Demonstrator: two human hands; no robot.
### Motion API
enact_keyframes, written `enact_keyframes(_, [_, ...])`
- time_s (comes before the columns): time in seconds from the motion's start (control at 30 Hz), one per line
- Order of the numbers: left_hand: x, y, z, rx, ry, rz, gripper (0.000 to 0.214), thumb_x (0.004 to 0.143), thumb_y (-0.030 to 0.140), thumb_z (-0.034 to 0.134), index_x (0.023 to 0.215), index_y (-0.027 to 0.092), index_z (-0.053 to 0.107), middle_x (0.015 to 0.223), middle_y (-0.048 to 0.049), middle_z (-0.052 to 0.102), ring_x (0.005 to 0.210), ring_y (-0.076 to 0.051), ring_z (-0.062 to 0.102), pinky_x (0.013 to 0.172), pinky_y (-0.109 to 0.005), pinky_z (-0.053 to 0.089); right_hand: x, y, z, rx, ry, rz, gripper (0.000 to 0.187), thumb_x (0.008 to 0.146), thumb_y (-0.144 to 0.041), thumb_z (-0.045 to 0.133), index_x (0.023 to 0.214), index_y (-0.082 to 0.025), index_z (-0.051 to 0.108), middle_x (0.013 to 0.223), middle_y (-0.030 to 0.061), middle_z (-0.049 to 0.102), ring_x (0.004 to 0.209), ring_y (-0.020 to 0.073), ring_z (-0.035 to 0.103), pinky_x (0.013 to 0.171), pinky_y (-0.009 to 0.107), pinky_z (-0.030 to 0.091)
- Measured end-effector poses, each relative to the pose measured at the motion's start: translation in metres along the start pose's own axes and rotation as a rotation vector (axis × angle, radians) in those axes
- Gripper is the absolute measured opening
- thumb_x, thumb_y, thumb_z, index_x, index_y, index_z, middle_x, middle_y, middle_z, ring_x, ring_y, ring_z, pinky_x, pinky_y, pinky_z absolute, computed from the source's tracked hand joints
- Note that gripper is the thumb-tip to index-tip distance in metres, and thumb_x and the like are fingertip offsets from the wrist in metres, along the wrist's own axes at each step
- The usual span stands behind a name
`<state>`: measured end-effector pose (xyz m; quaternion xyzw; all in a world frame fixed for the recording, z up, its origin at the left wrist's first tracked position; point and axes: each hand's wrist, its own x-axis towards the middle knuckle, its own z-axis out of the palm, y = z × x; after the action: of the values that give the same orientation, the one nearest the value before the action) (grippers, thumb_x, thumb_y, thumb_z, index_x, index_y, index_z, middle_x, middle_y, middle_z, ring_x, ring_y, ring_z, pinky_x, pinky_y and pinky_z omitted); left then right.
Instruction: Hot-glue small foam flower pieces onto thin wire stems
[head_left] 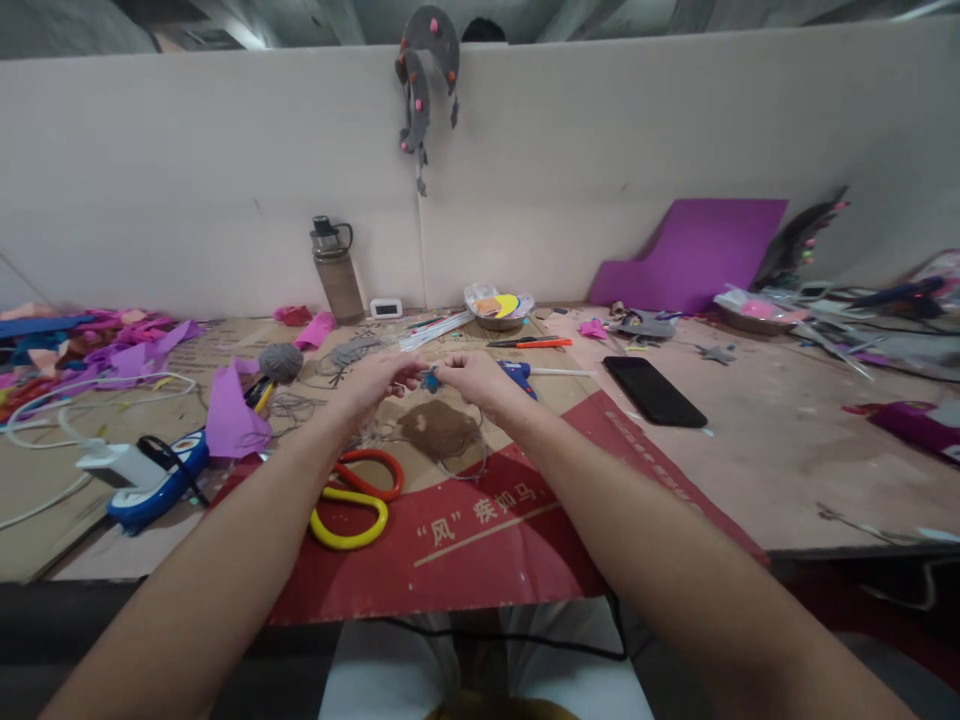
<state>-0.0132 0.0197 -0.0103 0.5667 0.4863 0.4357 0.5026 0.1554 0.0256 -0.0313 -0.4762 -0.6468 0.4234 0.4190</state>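
Observation:
Both my arms reach out over a red and tan cardboard sheet (480, 540). My left hand (379, 385) and my right hand (476, 380) meet above it, fingers pinched together on a small blue piece (430, 379) held between them. A brown felt patch (441, 428) ringed by thin grey wire lies on the cardboard right under my hands. Scissors with red and yellow handles (358, 500) rest beside my left forearm. A blue glue gun (519, 374) lies just behind my right hand.
A black phone (654, 391) lies to the right. A grey yarn ball (280, 362), purple felt (232, 410), a blue device with cables (154, 482) and felt scraps sit at left. A water bottle (337, 270), a bowl (499, 308), orange-handled cutters (536, 343) and a purple sheet (694, 255) stand toward the back partition.

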Motion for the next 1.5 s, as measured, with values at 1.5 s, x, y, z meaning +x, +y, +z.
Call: enact_keyframes(1.5, [-0.0019,-0.002,-0.0002,0.185,-0.067,0.014,0.018,0.065,0.03,0.065,0.063,0.013,0.067,0.058,-0.0062,0.063,0.053,-0.011,0.055,0.049,-0.021,0.036,-0.0031,-0.0037,-0.0005,-0.199,-0.013,-0.053,0.01,0.066,-0.026,0.055,0.064,-0.017,0.058,0.053,-0.0051,0.048,0.05,0.0081,0.038,0.051,0.023,0.027])
